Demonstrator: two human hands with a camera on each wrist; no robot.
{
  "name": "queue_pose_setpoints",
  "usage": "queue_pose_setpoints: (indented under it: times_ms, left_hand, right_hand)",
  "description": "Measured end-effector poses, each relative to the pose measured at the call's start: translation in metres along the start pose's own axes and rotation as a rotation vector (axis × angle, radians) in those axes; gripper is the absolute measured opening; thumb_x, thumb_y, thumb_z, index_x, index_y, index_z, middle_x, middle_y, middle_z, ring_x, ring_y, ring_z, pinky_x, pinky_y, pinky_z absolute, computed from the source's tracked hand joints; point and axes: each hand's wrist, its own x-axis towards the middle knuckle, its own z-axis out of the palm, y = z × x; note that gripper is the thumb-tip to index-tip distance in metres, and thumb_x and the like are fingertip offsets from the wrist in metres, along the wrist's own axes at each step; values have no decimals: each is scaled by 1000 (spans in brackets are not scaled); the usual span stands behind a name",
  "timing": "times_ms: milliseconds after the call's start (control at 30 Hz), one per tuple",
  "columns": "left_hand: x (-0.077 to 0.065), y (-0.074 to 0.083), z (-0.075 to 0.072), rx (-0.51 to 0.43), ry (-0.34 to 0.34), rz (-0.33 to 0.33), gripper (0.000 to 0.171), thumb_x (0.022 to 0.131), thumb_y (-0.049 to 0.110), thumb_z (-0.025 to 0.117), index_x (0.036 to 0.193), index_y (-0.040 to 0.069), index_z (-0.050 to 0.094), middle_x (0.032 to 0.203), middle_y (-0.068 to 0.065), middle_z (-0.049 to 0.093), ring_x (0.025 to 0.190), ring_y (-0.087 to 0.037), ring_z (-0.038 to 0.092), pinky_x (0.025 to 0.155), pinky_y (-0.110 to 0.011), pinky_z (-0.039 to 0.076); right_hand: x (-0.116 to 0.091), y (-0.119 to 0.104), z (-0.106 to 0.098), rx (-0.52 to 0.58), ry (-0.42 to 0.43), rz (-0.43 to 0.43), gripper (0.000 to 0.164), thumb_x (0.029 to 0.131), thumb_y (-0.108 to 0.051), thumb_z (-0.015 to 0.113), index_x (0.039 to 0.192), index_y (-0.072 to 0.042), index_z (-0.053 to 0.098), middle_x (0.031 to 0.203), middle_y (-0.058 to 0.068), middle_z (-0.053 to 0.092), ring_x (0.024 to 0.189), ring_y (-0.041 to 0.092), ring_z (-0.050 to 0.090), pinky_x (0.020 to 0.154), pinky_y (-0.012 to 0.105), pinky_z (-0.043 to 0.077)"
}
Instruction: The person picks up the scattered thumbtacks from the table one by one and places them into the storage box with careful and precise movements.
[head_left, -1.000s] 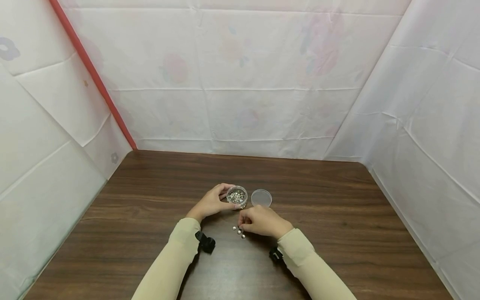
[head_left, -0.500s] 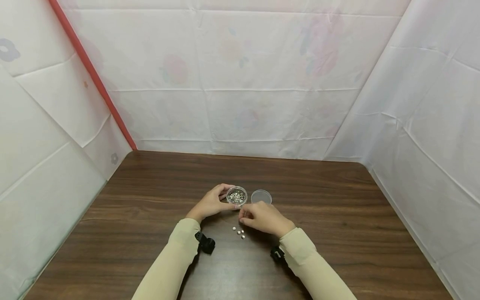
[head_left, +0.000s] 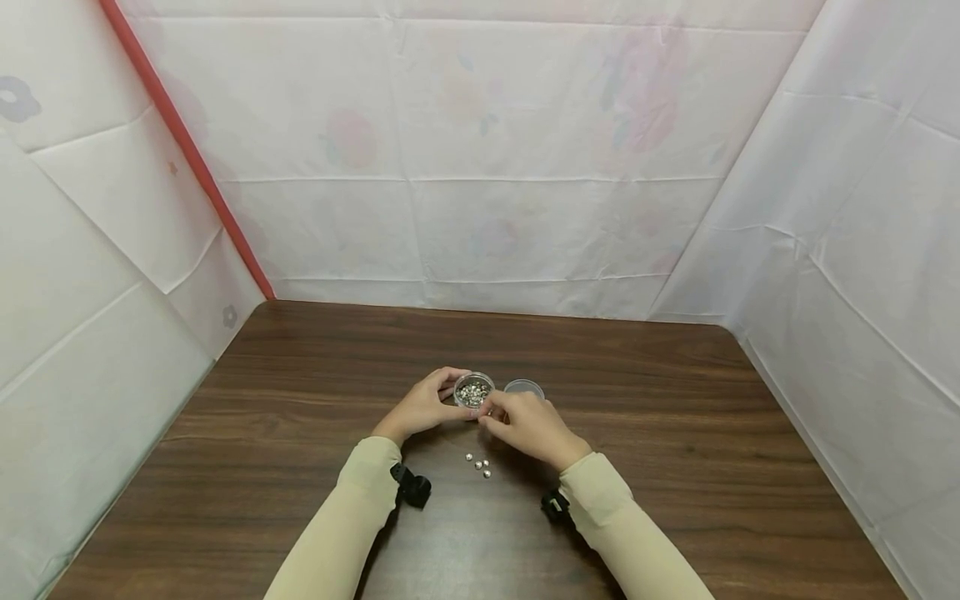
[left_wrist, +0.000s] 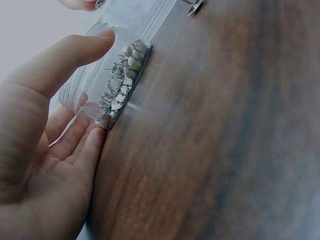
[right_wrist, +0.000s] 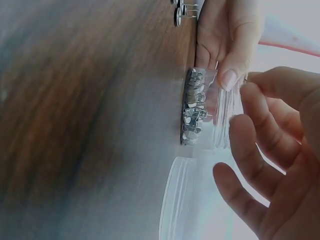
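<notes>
My left hand [head_left: 426, 406] curls its fingers and thumb round a clear round jar [left_wrist: 95, 75] standing on the table. Silver thumbtacks [right_wrist: 194, 112] cover the jar's bottom, points and heads mixed. At the jar's right rim is my right hand [head_left: 531, 423], its thumb and forefinger pinched together. A bit of shiny metal, apparently a thumbtack [left_wrist: 99, 4], shows at those fingertips in the left wrist view. Several loose thumbtacks [head_left: 478, 465] lie on the table nearer to me, below both hands. The clear lid [head_left: 524, 387] lies right of the jar, partly hidden by my right hand.
The dark wooden table [head_left: 675, 467] stretches out on both sides of the hands. Pale patterned cloth [head_left: 480, 233] hangs behind it and along both sides, with a red strip [head_left: 187, 150] at the left corner. Black wrist cameras [head_left: 412, 486] sit on both sleeves.
My right hand has moved from the loose thumbtacks up and away from me to the jar's rim, now covering part of the lid. The left hand and jar have stayed in place.
</notes>
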Motion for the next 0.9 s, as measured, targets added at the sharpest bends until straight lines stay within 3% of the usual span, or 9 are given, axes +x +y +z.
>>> queue_pose_setpoints:
  times_ms: [333,500,600,733,900]
  left_hand:
    - [-1,2,1,-10,-7,-1,68,67,37,83,126,22,51,128,-2,47,115,-14,49,99,-41,46]
    - [-9,22,-2,-23,-19,1,66,72,24,81,129,10,50,130,-12,47,117,-23,48,100,-46,44]
    - [-8,18,-1,-6,-15,3,65,72,29,81,128,13,51,130,-9,47,117,-20,48,101,-43,44]
    - [0,1,1,27,-3,-8,66,68,40,81,125,25,51,128,1,47,114,-11,48,101,-36,45]
    - [0,2,0,36,-11,-18,65,69,39,81,124,26,51,129,2,46,114,-10,48,101,-34,45]
  right_hand:
    - [5,4,0,-49,108,22,4,89,-33,63,90,-29,64,61,-18,50,50,0,42,41,20,39]
    - [9,6,1,-63,133,36,5,89,-30,61,90,-27,64,57,-16,48,44,1,38,37,19,33]
    - [11,7,3,-53,135,44,5,90,-30,61,91,-27,65,56,-16,49,41,0,37,35,18,31]
    - [14,8,3,-31,131,39,6,90,-29,61,93,-25,65,58,-16,51,39,1,37,33,18,32]
    - [18,7,4,-22,104,47,7,90,-29,61,93,-23,65,58,-13,52,38,1,37,33,18,31]
